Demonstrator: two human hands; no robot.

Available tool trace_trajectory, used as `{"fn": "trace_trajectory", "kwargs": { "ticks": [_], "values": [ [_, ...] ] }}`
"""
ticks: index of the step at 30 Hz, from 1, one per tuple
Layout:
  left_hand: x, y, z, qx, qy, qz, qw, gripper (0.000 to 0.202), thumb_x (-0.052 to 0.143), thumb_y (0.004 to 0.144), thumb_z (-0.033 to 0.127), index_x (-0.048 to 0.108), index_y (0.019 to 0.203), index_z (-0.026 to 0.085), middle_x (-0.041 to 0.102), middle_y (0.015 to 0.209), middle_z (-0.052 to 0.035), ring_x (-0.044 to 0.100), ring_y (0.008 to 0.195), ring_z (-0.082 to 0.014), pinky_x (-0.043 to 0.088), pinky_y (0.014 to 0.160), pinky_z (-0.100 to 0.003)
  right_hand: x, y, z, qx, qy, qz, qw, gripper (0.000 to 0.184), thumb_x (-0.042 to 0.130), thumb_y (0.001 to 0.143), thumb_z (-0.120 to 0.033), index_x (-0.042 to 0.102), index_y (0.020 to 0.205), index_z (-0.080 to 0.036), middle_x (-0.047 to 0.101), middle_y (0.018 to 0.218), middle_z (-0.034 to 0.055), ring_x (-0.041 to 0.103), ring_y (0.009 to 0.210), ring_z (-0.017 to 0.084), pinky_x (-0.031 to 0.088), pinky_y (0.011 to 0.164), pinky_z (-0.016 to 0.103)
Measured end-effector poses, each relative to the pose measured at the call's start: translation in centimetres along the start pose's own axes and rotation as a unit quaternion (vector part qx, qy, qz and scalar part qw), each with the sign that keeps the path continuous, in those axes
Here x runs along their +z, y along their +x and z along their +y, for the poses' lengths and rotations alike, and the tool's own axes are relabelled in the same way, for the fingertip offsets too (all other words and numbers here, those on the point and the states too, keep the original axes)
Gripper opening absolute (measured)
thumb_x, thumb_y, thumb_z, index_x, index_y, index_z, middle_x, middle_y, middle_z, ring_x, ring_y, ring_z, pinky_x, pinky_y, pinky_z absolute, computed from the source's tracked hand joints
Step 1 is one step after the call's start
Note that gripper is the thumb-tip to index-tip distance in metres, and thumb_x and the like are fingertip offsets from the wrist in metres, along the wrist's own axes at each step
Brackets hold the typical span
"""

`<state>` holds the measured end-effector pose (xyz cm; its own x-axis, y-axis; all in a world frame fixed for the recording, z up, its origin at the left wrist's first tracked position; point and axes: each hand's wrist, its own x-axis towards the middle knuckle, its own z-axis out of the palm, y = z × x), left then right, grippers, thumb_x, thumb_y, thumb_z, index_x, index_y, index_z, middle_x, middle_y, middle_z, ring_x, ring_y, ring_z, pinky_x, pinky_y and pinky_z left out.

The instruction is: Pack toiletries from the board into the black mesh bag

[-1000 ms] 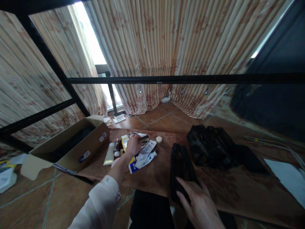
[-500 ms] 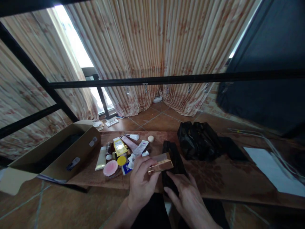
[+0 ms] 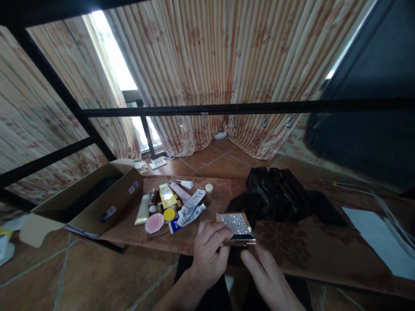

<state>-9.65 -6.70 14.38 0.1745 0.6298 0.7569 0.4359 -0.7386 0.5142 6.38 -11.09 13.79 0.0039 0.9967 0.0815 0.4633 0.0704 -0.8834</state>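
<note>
Between the thumb and fingers of my left hand (image 3: 211,248) is a flat gold-edged case (image 3: 236,224) with a glittery silver top, tilted towards me. Just right of and below it, my right hand (image 3: 264,270) is closed at a black pouch (image 3: 240,255), its thumb over the dark material. The case covers much of that pouch, and some right fingertips are hidden. To the left lie a pink round container (image 3: 154,223), a yellow-lidded jar (image 3: 169,214), a pale tube (image 3: 142,210), a white tube (image 3: 194,201) and several other cosmetics.
An open cardboard box (image 3: 125,190) stands at the bench's left end. A shiny black bag (image 3: 275,194) sits right of my hands. White paper (image 3: 372,235) and a pale cable (image 3: 382,203) lie farther right. A black metal bar (image 3: 181,111) crosses ahead, before curtains (image 3: 201,56).
My left hand has moved right and slightly down with the case, turning its glittery top into view. My right hand has shifted slightly right and down. The whole view has swung left.
</note>
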Motion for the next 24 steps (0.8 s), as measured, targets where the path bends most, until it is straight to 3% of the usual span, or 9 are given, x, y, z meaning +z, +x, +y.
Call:
{"fn": "trace_trajectory", "kwargs": {
  "ticks": [5,10,15,19,24],
  "values": [
    [0.5,-0.1,-0.2,-0.010,-0.014,-0.017,1.000,0.019,0.059,0.081,0.009,0.062,0.095,0.022,0.067,0.091,-0.0043,0.059,0.087,-0.0194,0.049,0.079,-0.037,0.5,0.7,-0.1,0.083,0.069,0.023,0.994,0.054,0.040,0.088,-0.058,0.070,0.103,-0.015,0.072,0.101,0.0127,0.064,0.098,0.028,0.049,0.090,0.039],
    [1.0,-0.4,-0.2,-0.032,-0.032,-0.044,0.998,0.019,0.060,0.080,0.011,0.061,0.095,0.023,0.067,0.095,-0.0045,0.057,0.092,-0.0207,0.046,0.086,-0.040,0.5,1.8,-1.0,0.135,0.134,0.037,0.981,0.053,0.047,0.084,-0.058,0.073,0.096,-0.014,0.074,0.096,0.0108,0.065,0.096,0.028,0.050,0.087,0.035],
    [1.6,-1.2,-0.3,-0.186,-0.042,-0.074,0.979,0.057,0.070,0.071,0.019,0.048,0.124,0.022,0.051,0.129,-0.0113,0.047,0.120,-0.0272,0.042,0.101,-0.046,0.7,1.7,-0.3,0.201,0.116,0.093,0.968,0.055,0.053,0.074,-0.063,0.073,0.095,-0.016,0.074,0.100,0.0090,0.060,0.109,0.032,0.048,0.091,0.039],
    [1.8,-1.7,-0.8,-0.270,-0.069,-0.088,0.956,0.084,0.075,0.066,0.026,0.032,0.138,0.021,0.044,0.137,-0.0131,0.041,0.129,-0.0289,0.037,0.108,-0.048,0.8,1.4,0.2,0.197,0.106,0.087,0.971,0.056,0.050,0.078,-0.061,0.069,0.106,-0.016,0.071,0.110,0.0084,0.056,0.116,0.031,0.047,0.092,0.038],
    [1.6,-2.0,-1.7,-0.318,-0.069,-0.105,0.940,0.078,0.068,0.070,0.019,0.033,0.140,0.022,0.052,0.133,-0.0116,0.050,0.123,-0.0276,0.043,0.103,-0.046,0.3,1.2,-0.4,0.194,0.086,0.111,0.971,0.051,0.049,0.080,-0.059,0.070,0.103,-0.018,0.071,0.108,0.0076,0.058,0.114,0.030,0.044,0.096,0.039]
  ]
}}
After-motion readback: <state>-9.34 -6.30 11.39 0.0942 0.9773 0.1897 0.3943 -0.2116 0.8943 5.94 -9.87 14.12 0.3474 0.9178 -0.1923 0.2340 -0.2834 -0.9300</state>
